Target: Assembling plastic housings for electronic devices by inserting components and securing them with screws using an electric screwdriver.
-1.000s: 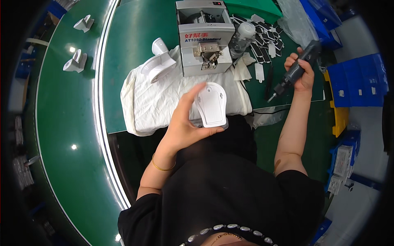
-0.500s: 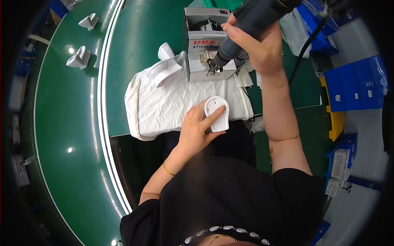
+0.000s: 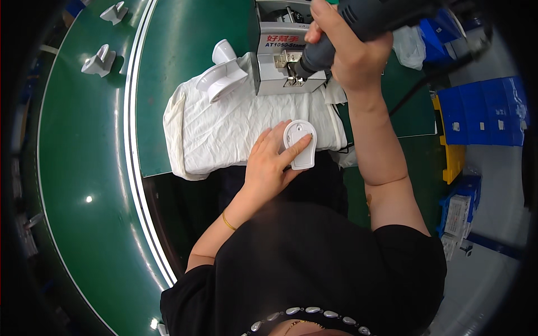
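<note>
In my left hand (image 3: 266,165) is a white rounded plastic part (image 3: 303,159), its recessed face up and my thumb on that face. It is held over the near edge of a white cloth pad (image 3: 235,134). My right hand (image 3: 361,64) is wrapped round a dark electric screwdriver (image 3: 386,17). The screwdriver's tip meets the metal front fitting of a grey screw feeder (image 3: 270,81) behind the pad; whether a screw sits on the bit cannot be made out. Another white part (image 3: 221,78), with a cup-like end, lies on the pad left of the feeder.
On the left, two white parts (image 3: 100,61) rest on a green conveyor belt (image 3: 84,151) with a pale edge rail (image 3: 130,112). A cable (image 3: 431,78) trails from the screwdriver on the right. Blue bins (image 3: 485,115) and a clear plastic bag (image 3: 410,47) are at the right.
My view has shifted, so the bench sits higher in the picture. The screwdriver leans flatter to the right, its tip still at the feeder. My left hand keeps the white part.
</note>
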Available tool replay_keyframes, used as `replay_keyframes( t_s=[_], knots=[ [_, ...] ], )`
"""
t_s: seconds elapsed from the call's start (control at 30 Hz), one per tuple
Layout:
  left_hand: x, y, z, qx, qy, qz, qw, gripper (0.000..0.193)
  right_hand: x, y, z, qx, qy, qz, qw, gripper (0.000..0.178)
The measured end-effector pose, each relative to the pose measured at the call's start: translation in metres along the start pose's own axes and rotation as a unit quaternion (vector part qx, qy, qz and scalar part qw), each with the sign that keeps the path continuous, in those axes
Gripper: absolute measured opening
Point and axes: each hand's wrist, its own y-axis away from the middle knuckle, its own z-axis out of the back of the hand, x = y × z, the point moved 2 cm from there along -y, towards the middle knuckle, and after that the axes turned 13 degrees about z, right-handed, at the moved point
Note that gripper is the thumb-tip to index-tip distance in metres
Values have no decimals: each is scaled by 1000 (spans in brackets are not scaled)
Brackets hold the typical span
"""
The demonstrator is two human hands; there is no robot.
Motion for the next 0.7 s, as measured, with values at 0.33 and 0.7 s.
replay_keyframes(
  t_s=[0.33, 0.7],
  knots=[
    [-7, -1, 5, 4, -4, 12, 1000, 71, 57, 51, 20, 137, 26, 16, 990, 43],
    [-7, -1, 4, 4, 6, 18, 1000, 72, 53, 57, 23, 173, 81, 36, 981, 42]
  ],
)
